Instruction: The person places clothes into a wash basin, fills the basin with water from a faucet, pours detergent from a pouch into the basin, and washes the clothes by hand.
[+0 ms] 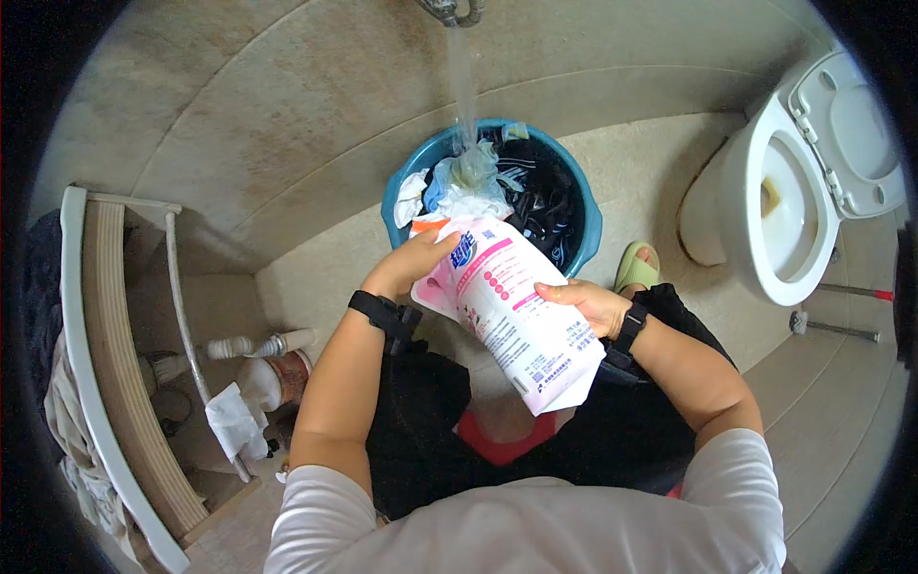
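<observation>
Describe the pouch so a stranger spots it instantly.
Find the blue tub of clothes under running water. In front of it, the left hand and right hand hold the pouch. Its pink-and-white print sets it apart from the clothes.

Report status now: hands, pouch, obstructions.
Left hand and right hand gripping pouch. Pouch's far end toward basin. Water running onto clothes there. Nothing seen blocking pouch from basin.

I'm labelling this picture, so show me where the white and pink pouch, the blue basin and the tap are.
White and pink pouch [521, 311]: head view, middle of its printed side.
Blue basin [590, 225]: head view, right side of its rim.
Tap [446, 10]: head view, its metal body at the top edge.
</observation>
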